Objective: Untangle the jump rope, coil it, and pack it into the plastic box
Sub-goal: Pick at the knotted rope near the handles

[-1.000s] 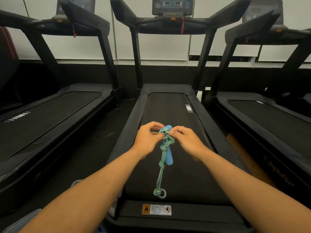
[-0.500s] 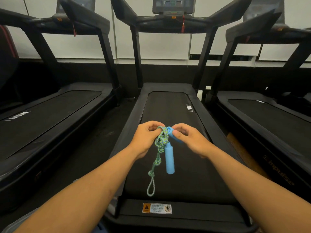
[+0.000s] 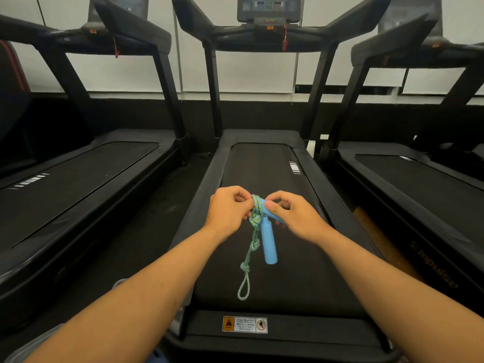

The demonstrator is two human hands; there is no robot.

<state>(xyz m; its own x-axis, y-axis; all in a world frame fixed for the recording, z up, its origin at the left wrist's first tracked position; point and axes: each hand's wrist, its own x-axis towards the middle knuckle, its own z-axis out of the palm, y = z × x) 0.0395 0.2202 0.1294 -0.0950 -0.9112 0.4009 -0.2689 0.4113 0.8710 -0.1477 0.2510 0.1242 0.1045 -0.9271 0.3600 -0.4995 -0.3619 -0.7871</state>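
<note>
Both hands hold the tangled green-and-blue braided jump rope [image 3: 255, 218] up over the black belt of the middle treadmill [image 3: 288, 271], close together with the knot between them. The left hand [image 3: 230, 210] pinches the bunched cord at the top of the tangle, fingers curled in around it. The right hand [image 3: 290, 216] pinches one light blue cylindrical plastic handle [image 3: 272, 216] near its top end, thumb pressed on it, and angles it away from the cord.

Compared with a second ago, the bundle has come apart: then both handles and the cord sat in one tight clump between the fingers, and now the second light blue cylindrical handle [image 3: 269, 244] hangs free and upright below the hands, beside the cord. The cord has also lengthened; its tail drops lower, still carrying two small knots and ending in an open loop [image 3: 243, 289] just above the belt.

This looks like early progress on the untangling step only. The main knot at the top appears not yet released, and the lower knots remain, so coiling seems some way off. A translucent plastic box [image 3: 31, 347] shows only as an edge at the bottom left, well apart from the rope; nothing is packed yet
</note>
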